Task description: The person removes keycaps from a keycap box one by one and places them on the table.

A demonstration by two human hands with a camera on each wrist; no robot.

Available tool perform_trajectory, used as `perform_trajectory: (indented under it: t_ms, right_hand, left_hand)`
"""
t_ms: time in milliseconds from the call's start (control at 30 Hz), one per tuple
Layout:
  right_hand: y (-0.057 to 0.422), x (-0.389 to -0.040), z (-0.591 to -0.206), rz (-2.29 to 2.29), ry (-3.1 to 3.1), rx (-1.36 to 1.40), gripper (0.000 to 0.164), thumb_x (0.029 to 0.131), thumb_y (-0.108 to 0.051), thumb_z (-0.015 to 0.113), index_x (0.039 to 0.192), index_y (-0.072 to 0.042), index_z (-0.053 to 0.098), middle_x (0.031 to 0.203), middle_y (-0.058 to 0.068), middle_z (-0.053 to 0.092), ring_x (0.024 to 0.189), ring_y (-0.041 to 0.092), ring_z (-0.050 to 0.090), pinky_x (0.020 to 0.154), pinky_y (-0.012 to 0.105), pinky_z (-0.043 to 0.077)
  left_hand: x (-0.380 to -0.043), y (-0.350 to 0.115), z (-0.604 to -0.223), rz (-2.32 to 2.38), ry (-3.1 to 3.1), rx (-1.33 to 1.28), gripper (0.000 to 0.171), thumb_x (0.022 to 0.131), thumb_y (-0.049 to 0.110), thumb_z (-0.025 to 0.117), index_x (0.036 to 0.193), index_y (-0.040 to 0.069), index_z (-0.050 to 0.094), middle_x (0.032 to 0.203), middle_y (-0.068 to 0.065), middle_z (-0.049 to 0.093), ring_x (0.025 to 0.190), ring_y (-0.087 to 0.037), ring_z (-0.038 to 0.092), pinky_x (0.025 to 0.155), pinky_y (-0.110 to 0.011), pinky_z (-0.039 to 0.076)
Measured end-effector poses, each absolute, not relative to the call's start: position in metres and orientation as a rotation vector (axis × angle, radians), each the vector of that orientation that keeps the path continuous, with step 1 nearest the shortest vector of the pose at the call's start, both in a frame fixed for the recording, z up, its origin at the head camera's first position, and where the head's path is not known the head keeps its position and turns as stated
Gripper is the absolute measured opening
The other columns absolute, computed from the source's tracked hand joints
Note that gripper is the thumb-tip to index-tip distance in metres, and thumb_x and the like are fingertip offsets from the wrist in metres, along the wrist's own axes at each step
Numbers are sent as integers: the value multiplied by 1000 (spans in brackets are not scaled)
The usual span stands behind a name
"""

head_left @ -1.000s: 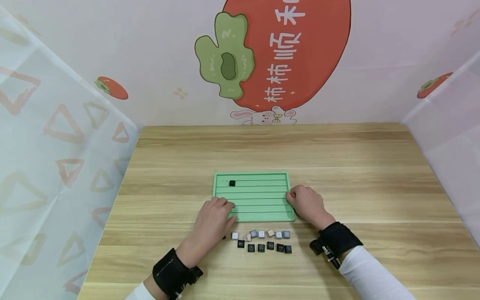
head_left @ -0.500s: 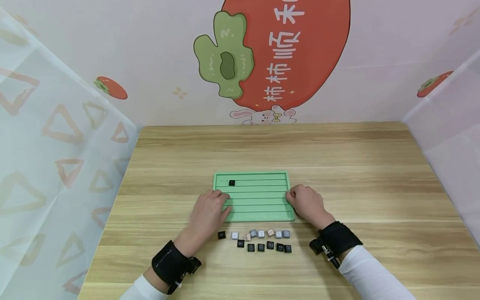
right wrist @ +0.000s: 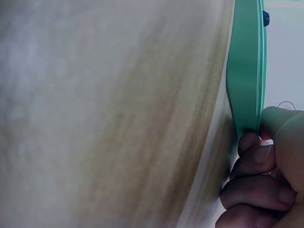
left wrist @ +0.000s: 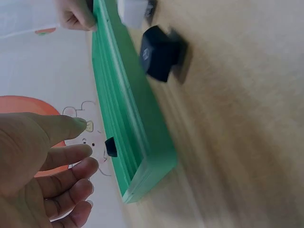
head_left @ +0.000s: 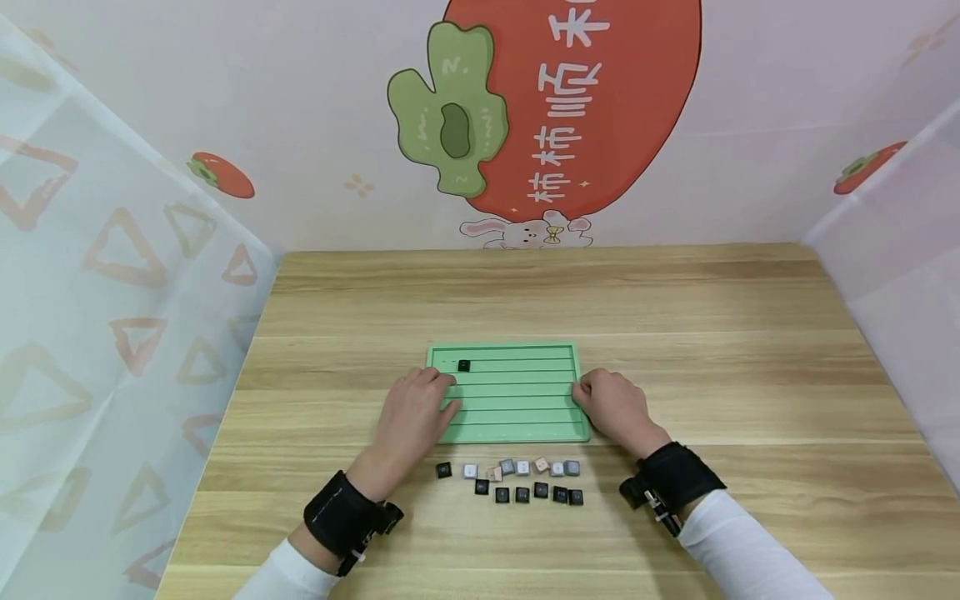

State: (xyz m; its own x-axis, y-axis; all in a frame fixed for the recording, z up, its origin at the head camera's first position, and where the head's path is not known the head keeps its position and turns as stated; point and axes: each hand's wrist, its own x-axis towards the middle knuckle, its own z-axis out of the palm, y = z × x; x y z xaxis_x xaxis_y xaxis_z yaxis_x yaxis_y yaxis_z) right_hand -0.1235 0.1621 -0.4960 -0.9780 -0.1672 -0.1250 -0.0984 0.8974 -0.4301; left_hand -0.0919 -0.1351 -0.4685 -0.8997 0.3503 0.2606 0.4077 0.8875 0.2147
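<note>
A shallow green tray (head_left: 517, 417) with several raised ridges lies on the table. One black keycap (head_left: 464, 366) sits in its upper left part. My right hand (head_left: 617, 408) grips the tray's right edge, thumb over the rim and fingers curled against the side in the right wrist view. My left hand (head_left: 411, 412) hovers over the left edge with relaxed, spread fingers; the left wrist view shows nothing between thumb and fingers (left wrist: 71, 166). On the table near the tray's lower left corner is another black keycap (head_left: 444, 470), seen large in the left wrist view.
In front of the tray lie a row of white, grey and beige keycaps (head_left: 522, 469) and a lower row of black keycaps (head_left: 522, 495). The wooden table (head_left: 712, 333) meets a printed backdrop (head_left: 322, 125) behind and at both sides.
My left hand has moved up and left along the tray, uncovering the black keycap at the lower left corner. My right hand has stayed on the tray's right edge.
</note>
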Motion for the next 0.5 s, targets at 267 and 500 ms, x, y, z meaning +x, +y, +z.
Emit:
perform_trajectory:
  t_ms: [267, 500]
  right_hand:
    - [162, -124, -496, -640, 2913, -206, 43, 90, -26, 51, 52, -16, 32, 51, -5, 23, 45, 13, 26, 43, 27, 20]
    - [162, -124, -496, -643, 2910, -205, 44, 90, -26, 50, 52, -16, 32, 51, -5, 22, 45, 13, 25, 44, 27, 19]
  left_hand:
    - [-100, -133, -464, -385, -2854, -525, 25, 80, 25, 71, 98, 8, 71, 91, -6, 67, 78, -21, 57, 65, -35, 46]
    - [-108, -131, -467, -364, -2872, -481, 26, 82, 26, 68, 99, 7, 71, 93, -7, 67, 80, -22, 58, 66, -37, 47]
